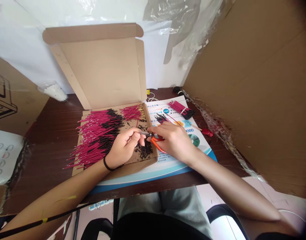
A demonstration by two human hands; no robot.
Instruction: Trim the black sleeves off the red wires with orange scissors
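Note:
Orange-handled scissors (157,144) are held in my right hand (175,140), its fingers wrapped round the handles, the blades pointing left. My left hand (125,146), with a black band at the wrist, is pinched by the blades; what it pinches is too small to name. Under both hands is an open cardboard box (153,155). Many pink sticks with black ends (93,133) fill its left side. More pink sticks (131,112) lie at its back right. Black scraps (145,150) are scattered on the box floor.
The raised box lid (103,70) stands behind. On a printed sheet (177,166) to the right lie a banded pink bundle (180,108), some loose black-tipped pieces (162,118) and a red-ended item (206,132). A clear bag (54,91) sits back left. Large cardboard panels flank the table (50,133).

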